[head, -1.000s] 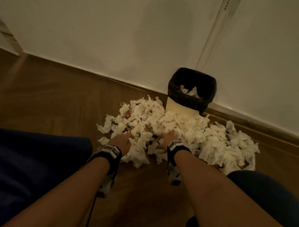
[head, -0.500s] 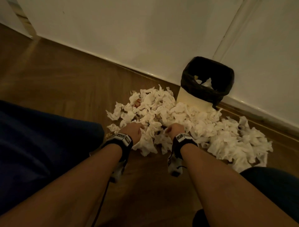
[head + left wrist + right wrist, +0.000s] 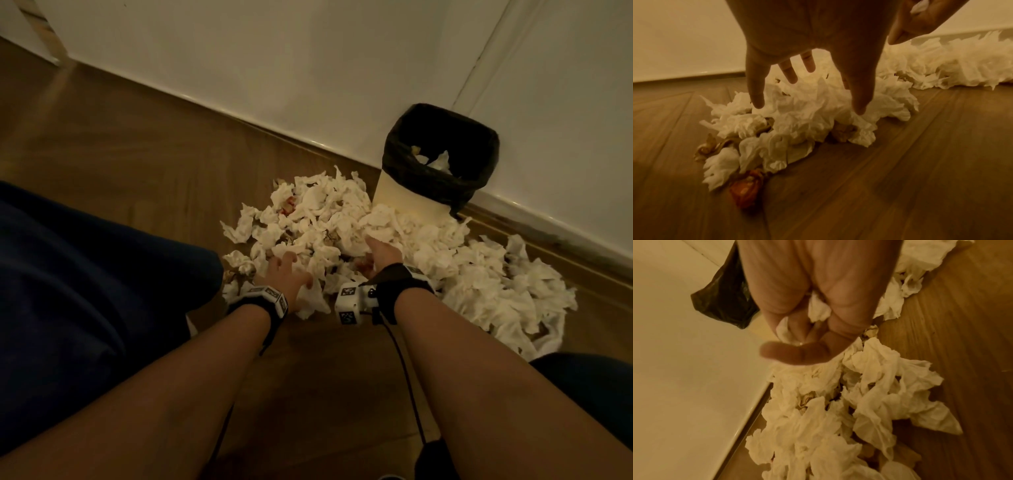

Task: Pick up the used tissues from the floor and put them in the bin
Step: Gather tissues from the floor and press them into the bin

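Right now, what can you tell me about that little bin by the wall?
The bin is small, with pale, smooth sides and a squarish mouth. A black plastic liner is folded over its rim and hangs loosely down the outside. It stands upright on the wooden floor, close to the white wall. A few crumpled tissues lie inside. The pile of tissues on the floor reaches its base. Neither hand touches it.

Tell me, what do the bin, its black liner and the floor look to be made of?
Bin: smooth cream wall, probably plastic, though the dim light leaves it open. Liner: thin, glossy, wrinkled black film folded over the rim, likely a plastic bag. Floor: brown planks with grain and seams, wood or wood-look laminate.
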Available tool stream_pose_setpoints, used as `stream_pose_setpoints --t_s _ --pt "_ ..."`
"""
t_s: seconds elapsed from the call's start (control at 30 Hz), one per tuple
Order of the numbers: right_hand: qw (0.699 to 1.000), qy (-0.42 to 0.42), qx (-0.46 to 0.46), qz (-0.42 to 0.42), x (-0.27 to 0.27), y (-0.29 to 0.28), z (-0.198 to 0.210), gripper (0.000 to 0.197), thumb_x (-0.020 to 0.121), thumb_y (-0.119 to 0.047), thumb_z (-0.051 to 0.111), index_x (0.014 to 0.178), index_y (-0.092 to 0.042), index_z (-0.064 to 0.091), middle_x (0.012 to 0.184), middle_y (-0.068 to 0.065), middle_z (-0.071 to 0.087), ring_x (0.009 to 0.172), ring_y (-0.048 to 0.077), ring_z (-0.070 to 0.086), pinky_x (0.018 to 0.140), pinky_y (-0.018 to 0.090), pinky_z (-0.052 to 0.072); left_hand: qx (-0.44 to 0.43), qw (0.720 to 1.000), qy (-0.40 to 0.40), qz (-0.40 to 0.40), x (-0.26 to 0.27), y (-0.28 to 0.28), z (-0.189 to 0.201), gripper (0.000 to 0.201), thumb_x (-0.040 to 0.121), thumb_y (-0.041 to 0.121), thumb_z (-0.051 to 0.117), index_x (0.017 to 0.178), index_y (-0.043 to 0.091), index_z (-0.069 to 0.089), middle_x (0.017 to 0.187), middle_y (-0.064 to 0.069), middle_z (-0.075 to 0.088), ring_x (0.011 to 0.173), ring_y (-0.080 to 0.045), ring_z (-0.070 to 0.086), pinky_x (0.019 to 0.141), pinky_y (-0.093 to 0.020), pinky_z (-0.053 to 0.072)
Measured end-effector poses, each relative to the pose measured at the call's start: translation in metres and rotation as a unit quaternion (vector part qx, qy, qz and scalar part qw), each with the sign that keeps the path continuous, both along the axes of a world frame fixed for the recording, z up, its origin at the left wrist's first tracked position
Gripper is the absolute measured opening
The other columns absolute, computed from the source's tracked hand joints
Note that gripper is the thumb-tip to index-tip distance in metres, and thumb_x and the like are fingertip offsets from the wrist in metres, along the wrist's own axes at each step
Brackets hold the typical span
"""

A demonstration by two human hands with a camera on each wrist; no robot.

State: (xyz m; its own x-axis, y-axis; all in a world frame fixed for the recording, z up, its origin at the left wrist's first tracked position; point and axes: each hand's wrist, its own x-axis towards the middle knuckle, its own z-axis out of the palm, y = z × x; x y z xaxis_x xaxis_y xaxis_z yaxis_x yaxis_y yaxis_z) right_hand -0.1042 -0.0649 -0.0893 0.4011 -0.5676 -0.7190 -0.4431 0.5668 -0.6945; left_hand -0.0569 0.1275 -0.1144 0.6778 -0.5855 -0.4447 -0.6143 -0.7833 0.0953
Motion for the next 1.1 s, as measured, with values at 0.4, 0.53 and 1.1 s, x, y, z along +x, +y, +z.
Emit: stream_pose_setpoints --t_s 0.4,0.53,1.1 --pt "0.990 -0.070 0.124 0.006 -0.006 0.010 0.013 0.038 0.100 -0.006 0.039 0.137 -0.008 0.044 0.099 0.011 0.059 0.046 0.007 0.046 0.030 0.011 0.036 -0.126 0.980 0.069 0.136 0.015 -0.001 0.010 0.033 0.093 0.004 0.039 0.116 0.013 0.061 0.129 -0.013 0.054 0.115 -0.030 0.051 0.092 -0.033 0.043" --pt "0.983 -0.109 0.148 0.026 -0.011 0.004 0.009 0.034 0.103 -0.011 0.028 0.134 -0.011 0.042 0.065 0.000 0.034 0.037 0.006 0.027 0.028 0.014 0.021 -0.147 0.971 0.089 0.168 0.020 -0.004 0.012 0.034 0.096 0.009 0.040 0.129 0.012 0.051 0.136 -0.013 0.048 0.124 -0.031 0.045 0.101 -0.035 0.038" --pt "0.980 -0.158 0.123 -0.010 -0.013 -0.014 0.050 0.058 0.094 0.013 0.019 0.143 -0.016 0.032 0.094 0.010 0.044 0.062 0.014 0.031 0.055 0.021 0.028 -0.201 0.938 0.167 0.227 0.031 -0.018 0.053 0.051 0.091 0.018 0.056 0.139 0.005 0.041 0.142 -0.016 0.041 0.130 -0.032 0.040 0.106 -0.037 0.034"
